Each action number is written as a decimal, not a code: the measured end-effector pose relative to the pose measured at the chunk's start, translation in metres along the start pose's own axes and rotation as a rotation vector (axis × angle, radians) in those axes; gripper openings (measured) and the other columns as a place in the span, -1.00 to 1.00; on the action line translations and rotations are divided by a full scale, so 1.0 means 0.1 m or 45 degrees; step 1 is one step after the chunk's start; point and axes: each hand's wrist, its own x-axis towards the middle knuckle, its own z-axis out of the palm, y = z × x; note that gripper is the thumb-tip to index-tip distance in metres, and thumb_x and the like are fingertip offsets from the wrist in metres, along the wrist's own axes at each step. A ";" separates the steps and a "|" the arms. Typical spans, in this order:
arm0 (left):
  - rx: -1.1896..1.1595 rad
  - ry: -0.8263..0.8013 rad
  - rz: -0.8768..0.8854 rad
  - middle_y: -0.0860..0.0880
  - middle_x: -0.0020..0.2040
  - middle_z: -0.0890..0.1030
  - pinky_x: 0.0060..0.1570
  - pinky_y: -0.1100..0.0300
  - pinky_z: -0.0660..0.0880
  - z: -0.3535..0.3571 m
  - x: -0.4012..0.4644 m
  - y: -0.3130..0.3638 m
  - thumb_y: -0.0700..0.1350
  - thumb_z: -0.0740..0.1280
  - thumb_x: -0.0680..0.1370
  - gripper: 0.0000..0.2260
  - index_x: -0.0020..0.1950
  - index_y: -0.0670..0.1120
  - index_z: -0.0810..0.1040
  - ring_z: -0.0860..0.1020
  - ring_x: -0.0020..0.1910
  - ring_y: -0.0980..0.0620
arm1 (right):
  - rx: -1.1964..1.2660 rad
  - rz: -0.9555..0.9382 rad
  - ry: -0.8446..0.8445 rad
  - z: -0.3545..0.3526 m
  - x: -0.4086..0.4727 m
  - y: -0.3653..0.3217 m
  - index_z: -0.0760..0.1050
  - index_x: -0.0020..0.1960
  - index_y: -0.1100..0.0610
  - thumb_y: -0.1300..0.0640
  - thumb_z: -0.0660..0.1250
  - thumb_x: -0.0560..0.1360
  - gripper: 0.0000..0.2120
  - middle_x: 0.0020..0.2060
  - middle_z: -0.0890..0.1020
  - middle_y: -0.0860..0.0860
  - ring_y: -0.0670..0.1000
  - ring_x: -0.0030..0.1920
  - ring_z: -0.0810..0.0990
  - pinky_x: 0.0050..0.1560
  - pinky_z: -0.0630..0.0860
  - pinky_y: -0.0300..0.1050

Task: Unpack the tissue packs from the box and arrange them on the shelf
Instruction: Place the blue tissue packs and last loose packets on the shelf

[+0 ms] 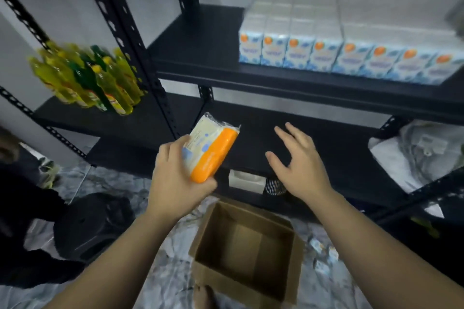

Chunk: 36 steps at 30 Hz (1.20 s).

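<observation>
My left hand (173, 173) grips a tissue pack (209, 148), white with an orange side, held tilted in front of the black middle shelf board (326, 148). My right hand (298, 163) hovers over that board, fingers spread, holding nothing. On the upper shelf (200, 55) a row of several white-and-blue tissue packs (346, 57) stands side by side, from the middle to the right edge. The open cardboard box (247, 246) sits on the floor below my hands, and its inside looks bare.
Yellow and green bottles (93, 80) stand on the neighbouring rack at the left. A clear plastic bag (421, 155) lies on the right of the middle shelf. A small white box (247, 180) sits on the lowest level. Dark bags (93, 223) lie on the floor at left.
</observation>
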 end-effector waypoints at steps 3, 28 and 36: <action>-0.003 0.055 0.056 0.13 0.26 0.33 0.14 -0.01 0.50 -0.18 0.25 0.14 0.17 0.45 0.21 -0.13 0.51 0.12 0.30 0.38 0.32 0.04 | 0.001 -0.074 0.051 -0.12 0.21 -0.22 0.35 0.59 -0.05 -0.10 0.36 0.61 -0.43 0.60 0.28 -0.07 -0.03 0.60 0.16 0.53 0.29 0.08; 0.397 -0.343 0.333 -0.03 0.49 0.36 0.31 -0.04 0.45 -0.45 2.94 0.47 0.28 0.42 0.47 -0.29 0.55 0.01 0.38 0.36 0.43 -0.09 | -0.799 -0.104 0.673 -0.21 2.04 -0.44 0.43 0.50 -0.01 -0.36 0.31 0.46 -0.29 0.48 0.45 0.08 0.14 0.52 0.36 0.59 -0.03 0.30; 0.461 -0.986 0.727 0.18 0.69 0.01 0.63 -0.02 -0.10 -0.62 3.47 0.61 0.06 0.31 0.67 -0.48 0.61 0.29 0.26 -0.15 0.66 0.15 | -0.783 -0.174 0.777 -0.18 2.06 -0.37 0.49 0.46 0.02 -0.28 0.38 0.46 -0.34 0.45 0.50 0.09 0.16 0.48 0.42 0.58 0.03 0.29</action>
